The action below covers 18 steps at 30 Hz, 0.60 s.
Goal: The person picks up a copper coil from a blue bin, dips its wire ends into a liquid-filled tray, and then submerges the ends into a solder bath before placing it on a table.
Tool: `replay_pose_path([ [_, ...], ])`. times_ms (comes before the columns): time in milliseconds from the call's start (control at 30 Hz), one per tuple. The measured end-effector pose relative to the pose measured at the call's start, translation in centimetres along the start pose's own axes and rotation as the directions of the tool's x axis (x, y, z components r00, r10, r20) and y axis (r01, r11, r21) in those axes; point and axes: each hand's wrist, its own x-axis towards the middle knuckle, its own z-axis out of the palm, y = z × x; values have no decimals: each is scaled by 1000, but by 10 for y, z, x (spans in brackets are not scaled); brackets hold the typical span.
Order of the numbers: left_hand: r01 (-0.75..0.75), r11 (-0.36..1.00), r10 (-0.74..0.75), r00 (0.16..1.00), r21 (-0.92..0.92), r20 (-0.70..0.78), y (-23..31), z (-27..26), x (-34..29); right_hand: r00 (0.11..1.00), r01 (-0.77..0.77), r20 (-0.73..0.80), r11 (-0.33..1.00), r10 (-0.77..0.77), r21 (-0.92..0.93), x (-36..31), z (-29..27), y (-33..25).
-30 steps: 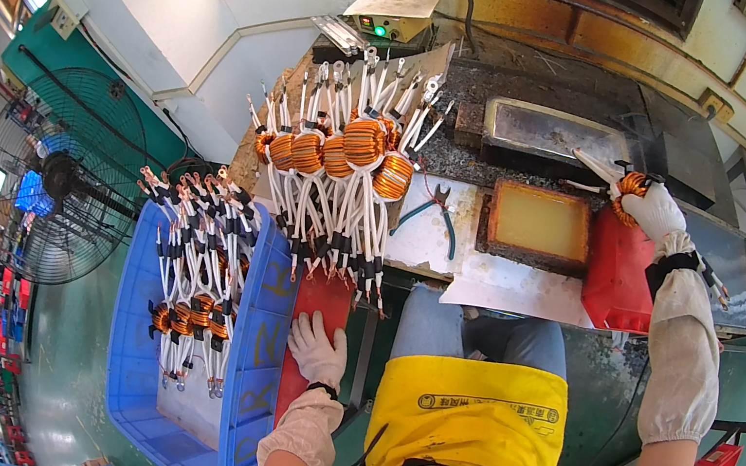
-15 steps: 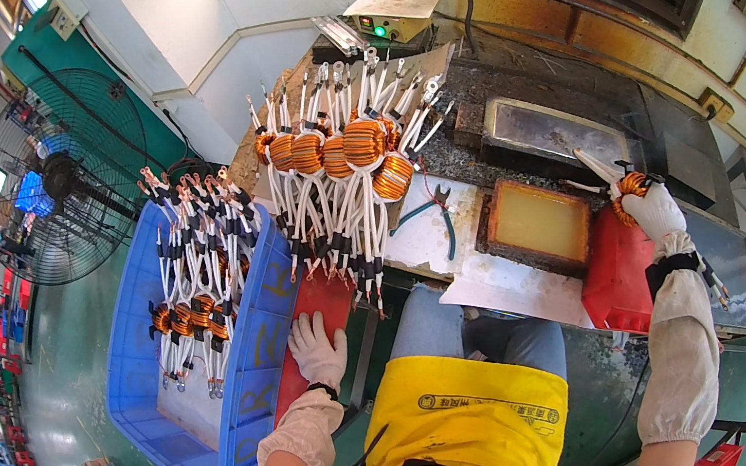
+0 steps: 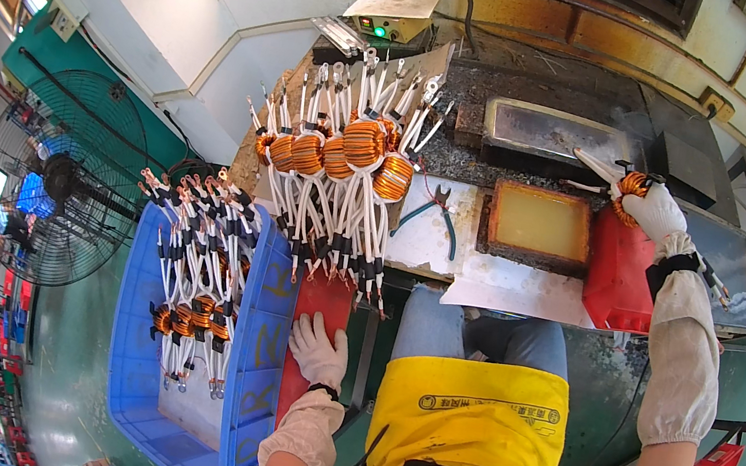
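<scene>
My right hand (image 3: 657, 214), in a white glove, is closed round a copper-wound toroidal coil (image 3: 635, 185). The coil's white-sleeved leads point left over the near edge of a rectangular metal-framed pot (image 3: 557, 133) with a grey, shiny surface. Other leads hang down past my wrist. Below the coil stands a red bin (image 3: 618, 274), and left of it a square tray (image 3: 541, 222) of yellowish liquid. My gloved left hand (image 3: 317, 349) lies flat with its fingers spread on a red surface (image 3: 311, 298) beside the blue crate, holding nothing.
Several coils with white leads (image 3: 341, 159) are piled at the bench's left. More coils lie in the blue crate (image 3: 251, 341). Pliers (image 3: 437, 212) with dark teal handles rest on white board. A control box (image 3: 395, 15) with a green light stands behind; a large fan (image 3: 62, 176) is at far left.
Both hands and the coil stay almost exactly where they were. Behind the fan at far left, a distant person has shifted slightly.
</scene>
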Motion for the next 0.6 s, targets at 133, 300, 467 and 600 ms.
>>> replay_pose_path([
  [133,-4,1000,4,1000,1,-2,0,1,0,1000,-15,-17,1000,15,-26,-1,0,1],
  [300,-4,1000,3,1000,13,5,0,1,0,998,-19,-53,999,17,-34,-8,-1,-2],
  [467,9,1000,-10,999,11,32,0,-1,0,998,-17,-53,999,15,-33,-16,-5,-6],
  [600,5,1000,-5,1000,10,25,0,1,-1,995,-57,-80,996,52,-68,-8,4,13],
])
